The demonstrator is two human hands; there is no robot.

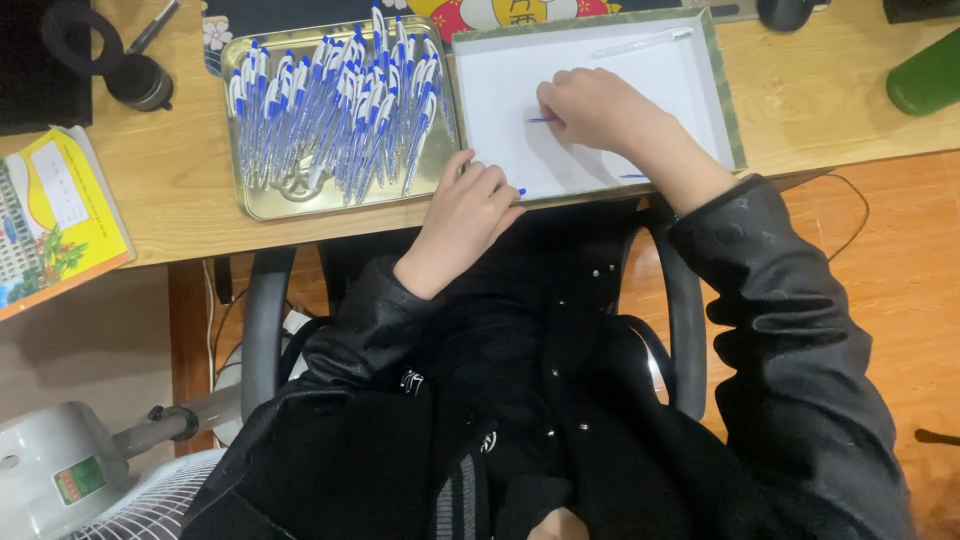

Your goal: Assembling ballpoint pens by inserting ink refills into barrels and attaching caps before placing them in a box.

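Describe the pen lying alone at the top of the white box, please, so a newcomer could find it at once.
Start at the wooden desk, where a white box with a green rim sits right of a metal tray heaped with blue pens. Along the box's far edge lies one pen, beyond the right hand. Unlike the tray's pens, it looks pale and clear, and lies alone.

Black studded jacket, shiny sleeves

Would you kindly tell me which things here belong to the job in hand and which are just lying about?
In use: left hand, right hand, white box, blue piece, tray of pens.
Lying about: yellow booklet, green bottle, fan.
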